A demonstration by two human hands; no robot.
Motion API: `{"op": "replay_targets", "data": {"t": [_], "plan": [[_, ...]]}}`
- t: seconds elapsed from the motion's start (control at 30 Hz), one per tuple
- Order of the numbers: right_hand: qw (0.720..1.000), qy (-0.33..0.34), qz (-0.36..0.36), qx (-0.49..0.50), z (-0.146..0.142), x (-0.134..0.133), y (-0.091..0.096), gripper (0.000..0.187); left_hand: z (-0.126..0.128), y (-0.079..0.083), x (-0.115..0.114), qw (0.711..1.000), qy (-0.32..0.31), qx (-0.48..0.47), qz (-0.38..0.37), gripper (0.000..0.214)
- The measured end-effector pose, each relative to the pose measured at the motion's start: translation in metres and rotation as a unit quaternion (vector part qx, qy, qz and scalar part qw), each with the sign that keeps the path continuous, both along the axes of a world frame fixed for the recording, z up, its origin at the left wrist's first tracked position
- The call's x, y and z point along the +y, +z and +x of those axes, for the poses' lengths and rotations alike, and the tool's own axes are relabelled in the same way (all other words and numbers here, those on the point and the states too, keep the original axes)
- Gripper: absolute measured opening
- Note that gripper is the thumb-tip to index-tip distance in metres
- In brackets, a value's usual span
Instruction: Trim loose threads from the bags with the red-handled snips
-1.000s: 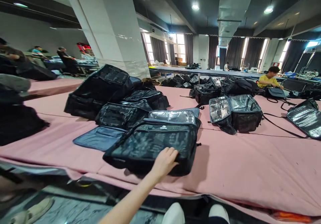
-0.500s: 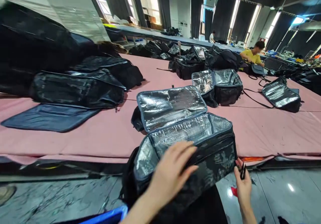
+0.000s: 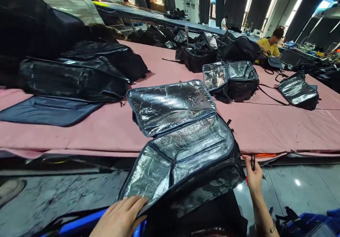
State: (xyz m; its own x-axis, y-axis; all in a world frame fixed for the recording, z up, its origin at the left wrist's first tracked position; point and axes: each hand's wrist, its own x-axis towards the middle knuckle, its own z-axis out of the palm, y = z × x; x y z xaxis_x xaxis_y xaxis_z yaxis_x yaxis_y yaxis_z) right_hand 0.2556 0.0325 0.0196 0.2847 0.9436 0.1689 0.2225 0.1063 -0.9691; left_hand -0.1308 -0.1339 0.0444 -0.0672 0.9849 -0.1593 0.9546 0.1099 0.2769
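Observation:
An insulated cooler bag (image 3: 196,180) with a dark camouflage outside and silver foil lining stands at the table's front edge, tilted toward me. Its foil-lined lid (image 3: 172,104) is folded back onto the table. My left hand (image 3: 120,215) is closed over the bag's near left rim, fingers on top and thumb below. Beside the right end of the bag, my right hand (image 3: 254,177) is closed around small black thread snips (image 3: 253,162). Whether its fingertips also touch the bag is hard to tell.
A pink-covered table (image 3: 268,132) carries another open foil-lined bag (image 3: 243,85), a flatter one (image 3: 297,92) at right and dark bags (image 3: 71,79) at left. A person in yellow (image 3: 271,46) works at the far right. Blue material (image 3: 318,219) lies on the floor.
My left hand has moved down and left from above the opening to the near left rim. The bag has tipped toward me, showing more of its inside. The snips stay in my right hand.

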Motion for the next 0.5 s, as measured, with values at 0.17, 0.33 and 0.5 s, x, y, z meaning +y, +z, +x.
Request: {"op": "replay_targets", "data": {"t": [0.17, 0.33, 0.5], "plan": [[0.997, -0.007, 0.055, -0.044, 0.000, -0.019, 0.020, 0.035, 0.012, 0.004, -0.011, 0.998, 0.006, 0.058, 0.021, 0.044], [0.959, 0.022, 0.225, -0.172, -0.009, -0.025, 0.063, 0.020, 0.020, 0.009, -0.015, 0.997, -0.062, 0.051, 0.003, 0.059], [0.885, 0.156, 0.304, -0.315, -0.022, -0.010, 0.096, 0.023, 0.031, 0.020, -0.023, 0.981, -0.179, -0.076, 0.004, 0.051]]}}
